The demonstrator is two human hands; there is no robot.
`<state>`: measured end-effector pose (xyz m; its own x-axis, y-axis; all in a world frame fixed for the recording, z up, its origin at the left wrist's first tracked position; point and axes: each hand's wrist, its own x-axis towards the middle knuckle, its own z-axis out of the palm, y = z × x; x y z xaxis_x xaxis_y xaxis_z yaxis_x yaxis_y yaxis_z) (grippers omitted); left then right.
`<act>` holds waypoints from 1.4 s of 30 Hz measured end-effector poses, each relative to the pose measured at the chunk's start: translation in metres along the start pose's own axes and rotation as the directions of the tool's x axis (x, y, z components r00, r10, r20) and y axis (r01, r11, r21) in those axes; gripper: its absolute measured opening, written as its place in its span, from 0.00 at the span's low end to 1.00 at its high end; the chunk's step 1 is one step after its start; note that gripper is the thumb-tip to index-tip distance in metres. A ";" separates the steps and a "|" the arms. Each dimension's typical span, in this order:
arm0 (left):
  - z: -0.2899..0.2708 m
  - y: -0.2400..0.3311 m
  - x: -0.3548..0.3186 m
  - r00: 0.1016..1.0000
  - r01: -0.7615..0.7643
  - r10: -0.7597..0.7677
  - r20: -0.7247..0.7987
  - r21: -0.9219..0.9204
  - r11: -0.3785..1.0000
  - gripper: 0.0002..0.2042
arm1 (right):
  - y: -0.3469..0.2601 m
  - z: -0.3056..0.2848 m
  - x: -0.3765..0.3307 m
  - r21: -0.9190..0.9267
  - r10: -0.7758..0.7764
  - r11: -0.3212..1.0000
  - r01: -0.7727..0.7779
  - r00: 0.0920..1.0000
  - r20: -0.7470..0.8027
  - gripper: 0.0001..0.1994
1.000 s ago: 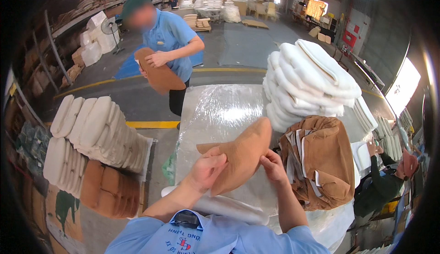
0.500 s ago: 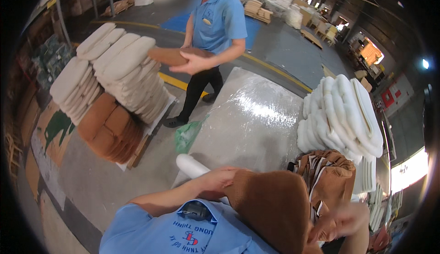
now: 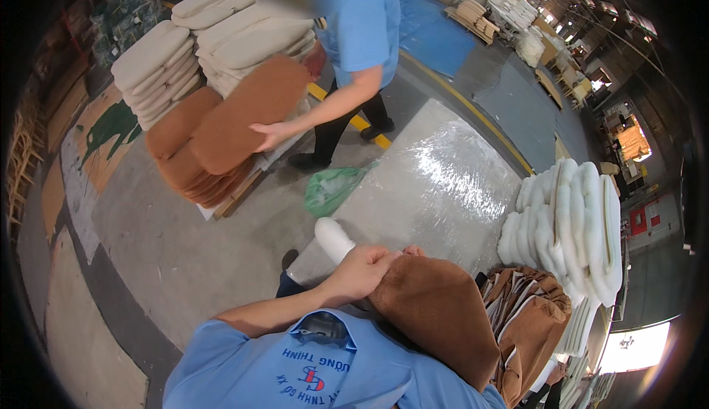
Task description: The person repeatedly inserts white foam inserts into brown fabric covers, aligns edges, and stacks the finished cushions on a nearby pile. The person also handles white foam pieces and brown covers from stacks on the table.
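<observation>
A brown fabric-covered cushion (image 3: 436,313) is held upright and tilted in front of my chest. My left hand (image 3: 363,272) is closed in a pinch on its upper left corner. The fingertips of my right hand (image 3: 414,250) show at the same corner, curled close beside the left. The rest of that hand and its forearm are hidden behind the cushion. Just beyond my hands, a white roll (image 3: 334,238) lies at the near left edge of a table wrapped in shiny clear film (image 3: 421,180). Folded brown covers (image 3: 535,313) are piled right of the cushion.
White padding (image 3: 565,224) is stacked on the table's right. Across the table, a co-worker in a blue shirt (image 3: 365,25) holds a brown cushion (image 3: 255,110) over a brown stack (image 3: 181,125). White cushion stacks (image 3: 151,58) stand behind. A green plastic bag (image 3: 332,190) lies by the table.
My right hand has gone from the cushion's lower right to its upper left corner, beside my left hand. The co-worker has brought their brown cushion over the brown stack.
</observation>
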<state>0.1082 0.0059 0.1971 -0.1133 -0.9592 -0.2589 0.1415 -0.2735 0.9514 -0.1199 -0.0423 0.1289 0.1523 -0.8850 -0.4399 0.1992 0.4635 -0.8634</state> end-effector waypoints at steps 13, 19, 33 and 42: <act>0.005 0.023 -0.006 0.974 -0.179 0.215 -0.066 0.353 0.919 0.20 | -0.010 -0.037 -0.047 -0.025 0.085 0.996 -0.083 0.990 0.113 0.08; 0.007 0.020 0.003 0.994 -0.102 0.108 -0.007 0.271 0.957 0.20 | -0.021 -0.025 -0.044 -0.041 0.161 0.987 -0.155 0.959 0.234 0.07; 0.020 0.003 -0.005 0.805 0.463 -0.135 0.578 -0.471 0.751 0.40 | -0.062 -0.003 -0.016 -0.094 0.193 0.981 -0.170 0.813 0.549 0.04; 0.026 -0.002 0.004 0.853 0.388 -0.143 0.502 -0.427 0.816 0.36 | -0.073 -0.006 -0.024 -0.083 0.108 0.994 -0.073 0.807 0.581 0.05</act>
<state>0.0817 0.0045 0.1982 -0.6105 -0.7433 -0.2733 0.4917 -0.6263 0.6050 -0.1442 -0.0549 0.2008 0.7070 -0.6384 -0.3044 0.1062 0.5213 -0.8467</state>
